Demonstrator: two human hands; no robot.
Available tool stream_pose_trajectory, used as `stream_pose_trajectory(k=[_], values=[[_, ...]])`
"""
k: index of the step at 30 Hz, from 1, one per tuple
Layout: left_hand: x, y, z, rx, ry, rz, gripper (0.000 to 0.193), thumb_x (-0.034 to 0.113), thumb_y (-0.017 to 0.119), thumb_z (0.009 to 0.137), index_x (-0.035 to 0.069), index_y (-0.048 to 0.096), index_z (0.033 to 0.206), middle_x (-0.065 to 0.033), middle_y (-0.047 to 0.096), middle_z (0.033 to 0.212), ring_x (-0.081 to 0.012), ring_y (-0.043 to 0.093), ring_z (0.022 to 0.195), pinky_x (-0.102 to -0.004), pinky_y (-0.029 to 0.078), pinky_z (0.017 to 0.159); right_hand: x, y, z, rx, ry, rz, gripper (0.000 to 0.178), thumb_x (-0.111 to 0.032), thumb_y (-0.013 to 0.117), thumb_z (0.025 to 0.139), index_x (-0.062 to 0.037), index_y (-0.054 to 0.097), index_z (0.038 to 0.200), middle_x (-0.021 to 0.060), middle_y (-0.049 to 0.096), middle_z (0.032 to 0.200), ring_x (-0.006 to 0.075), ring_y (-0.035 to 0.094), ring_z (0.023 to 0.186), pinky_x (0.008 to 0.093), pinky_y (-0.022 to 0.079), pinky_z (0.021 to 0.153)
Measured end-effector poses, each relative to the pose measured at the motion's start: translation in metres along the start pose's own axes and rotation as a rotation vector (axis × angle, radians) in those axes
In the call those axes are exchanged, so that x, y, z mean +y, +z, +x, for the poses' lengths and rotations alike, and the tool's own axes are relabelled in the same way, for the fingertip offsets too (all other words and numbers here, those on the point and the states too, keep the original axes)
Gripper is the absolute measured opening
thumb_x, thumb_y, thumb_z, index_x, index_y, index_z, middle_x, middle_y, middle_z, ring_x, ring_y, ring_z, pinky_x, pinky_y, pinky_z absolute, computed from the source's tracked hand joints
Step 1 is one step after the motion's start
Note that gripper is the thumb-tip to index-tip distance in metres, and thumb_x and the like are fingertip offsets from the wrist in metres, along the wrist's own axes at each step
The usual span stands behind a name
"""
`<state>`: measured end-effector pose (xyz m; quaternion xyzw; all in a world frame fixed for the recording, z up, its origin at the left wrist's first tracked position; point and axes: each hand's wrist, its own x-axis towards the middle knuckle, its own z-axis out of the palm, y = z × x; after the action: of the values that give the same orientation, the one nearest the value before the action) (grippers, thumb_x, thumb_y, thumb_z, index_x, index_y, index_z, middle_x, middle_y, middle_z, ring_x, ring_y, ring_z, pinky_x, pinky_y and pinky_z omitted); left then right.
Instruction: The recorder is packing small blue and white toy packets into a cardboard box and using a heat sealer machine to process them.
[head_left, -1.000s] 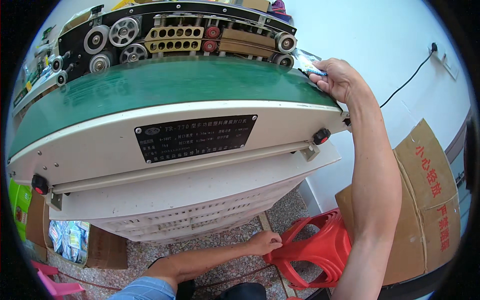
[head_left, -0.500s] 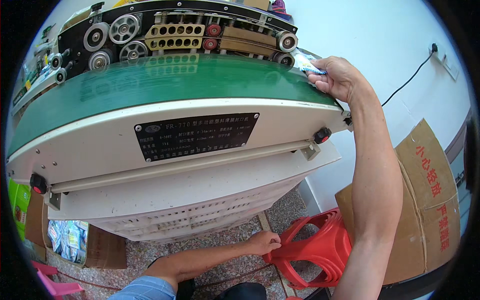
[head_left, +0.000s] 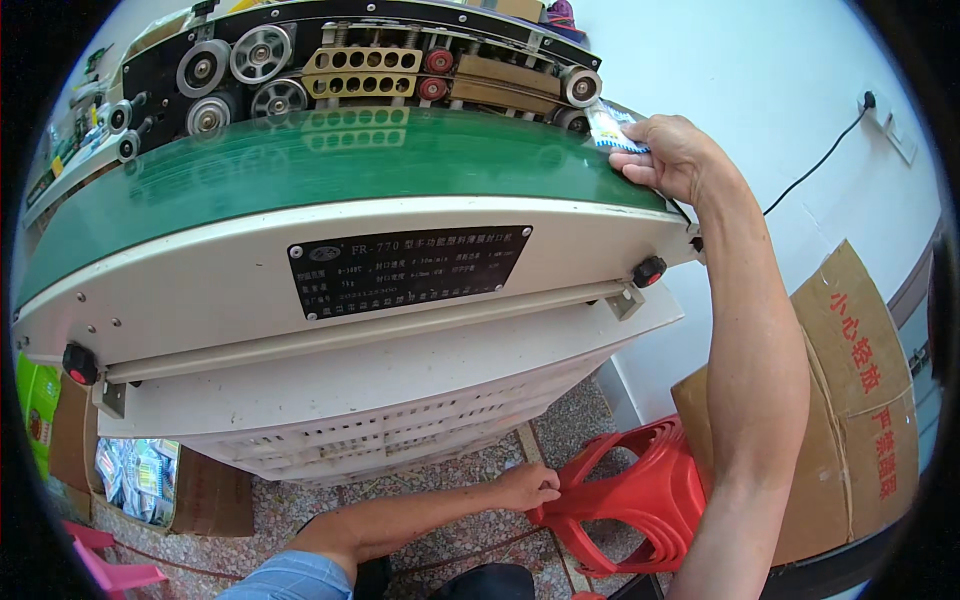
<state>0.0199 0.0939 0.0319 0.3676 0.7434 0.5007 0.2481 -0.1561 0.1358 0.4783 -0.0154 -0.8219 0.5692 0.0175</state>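
At the right end of a band sealing machine (head_left: 200, 270), my right hand (head_left: 672, 160) pinches a small white, blue and yellow packet (head_left: 612, 128). The packet lies at the edge of the green conveyor belt (head_left: 400, 165), just below the end roller (head_left: 580, 87). Low in the middle, my left hand (head_left: 526, 487) is closed beside a stack of red plastic stools (head_left: 630, 500), its fingertips against or very near the stool edge. Whatever it may hold is hidden.
A cardboard box (head_left: 215, 500) of similar packets stands on the floor at lower left, by a pink plastic stool (head_left: 110, 560) and a green container (head_left: 38, 405). A flattened carton (head_left: 820, 420) leans at right. A black cable (head_left: 820, 160) hangs from a wall socket.
The packet in my right hand has shifted slightly left and shows more of its face. The machine appears slightly further right in view. My left hand stays by the stools.
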Motion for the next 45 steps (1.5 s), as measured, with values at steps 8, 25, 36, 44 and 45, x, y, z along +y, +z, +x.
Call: stream_pose_trajectory(k=[8, 25, 36, 44, 45], values=[[0.001, 0.004, -0.008, -0.022, 0.062, 0.041, 0.029, 0.028, 0.067, 0.088, 0.004, 0.068, 0.103, -0.0141, 0.070, 0.090, -0.0278, 0.068, 0.083, -0.0398, 0.051, 0.073, 0.004, -0.009, 0.004, 0.023, 0.022, -0.018, 0.032, -0.012, 0.042, 0.101, 0.0119, 0.040, 0.123, 0.0148, 0.059, 0.091, 0.0139, 0.065, 0.059, 0.0191, 0.059, 0.045], [-0.007, 0.010, -0.009, -0.100, 0.063, 0.112, 0.029, 0.030, 0.066, 0.087, 0.005, 0.068, 0.102, -0.0121, 0.070, 0.084, -0.0265, 0.069, 0.080, -0.0408, 0.050, 0.069, 0.002, -0.002, 0.001, 0.067, -0.020, -0.243, 0.022, -0.017, 0.049, 0.101, 0.0030, 0.055, 0.094, 0.0003, 0.055, 0.066, 0.0016, 0.046, 0.046, 0.0158, 0.031, 0.032], [-0.007, 0.008, -0.011, -0.117, 0.045, 0.135, 0.027, 0.030, 0.066, 0.086, 0.007, 0.069, 0.100, -0.0113, 0.070, 0.084, -0.0263, 0.068, 0.080, -0.0406, 0.050, 0.068, -0.004, 0.014, -0.010, -0.010, -0.078, -0.266, 0.024, -0.017, 0.052, 0.100, 0.0045, 0.059, 0.090, 0.0003, 0.055, 0.063, 0.0020, 0.046, 0.042, 0.0157, 0.030, 0.030], [0.001, 0.005, -0.015, -0.149, 0.003, 0.108, 0.027, 0.027, 0.071, 0.081, 0.005, 0.068, 0.097, -0.0148, 0.069, 0.087, -0.0309, 0.068, 0.085, -0.0416, 0.052, 0.072, -0.012, 0.041, -0.027, -0.041, -0.193, -0.236, 0.025, -0.018, 0.055, 0.099, 0.0052, 0.060, 0.091, -0.0007, 0.052, 0.060, 0.0029, 0.042, 0.039, 0.0173, 0.030, 0.031], [0.000, 0.005, -0.016, -0.140, -0.002, 0.108, 0.027, 0.027, 0.071, 0.081, 0.005, 0.068, 0.097, -0.0148, 0.069, 0.087, -0.0309, 0.068, 0.085, -0.0416, 0.052, 0.072, -0.014, 0.048, -0.030, -0.114, -0.230, -0.259, 0.024, -0.018, 0.055, 0.099, 0.0045, 0.060, 0.091, -0.0008, 0.052, 0.060, 0.0030, 0.040, 0.038, 0.0174, 0.030, 0.031]])
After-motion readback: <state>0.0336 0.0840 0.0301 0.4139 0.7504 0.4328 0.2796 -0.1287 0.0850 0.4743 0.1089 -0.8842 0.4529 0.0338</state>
